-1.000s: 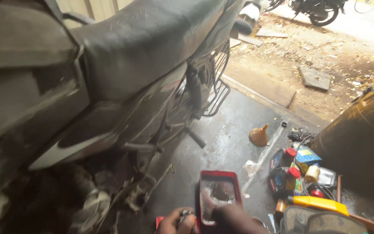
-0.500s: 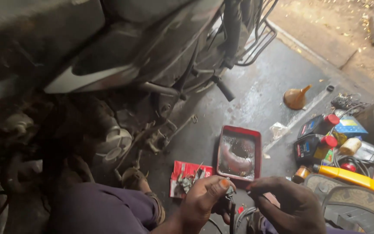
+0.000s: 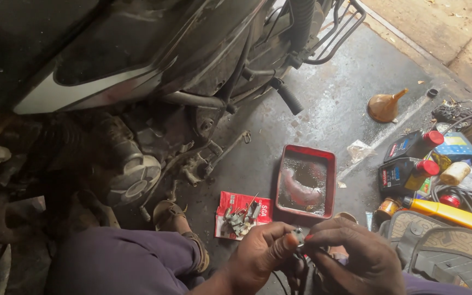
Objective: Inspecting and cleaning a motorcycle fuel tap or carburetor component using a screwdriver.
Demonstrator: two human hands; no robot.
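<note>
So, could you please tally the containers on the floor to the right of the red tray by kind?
Black oil bottles with red caps: 2
Yellow bottle: 1
Orange funnel: 1
Total: 4

A roadside motorcycle repair workshop: a motorcycle on oil-stained concrete floor, with oil bottles, a funnel and a red tray.

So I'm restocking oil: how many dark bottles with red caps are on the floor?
2: one dark bottle lies beside the blue box, the other just below it, above the yellow bottle. More may be hidden in the clutter.
</note>
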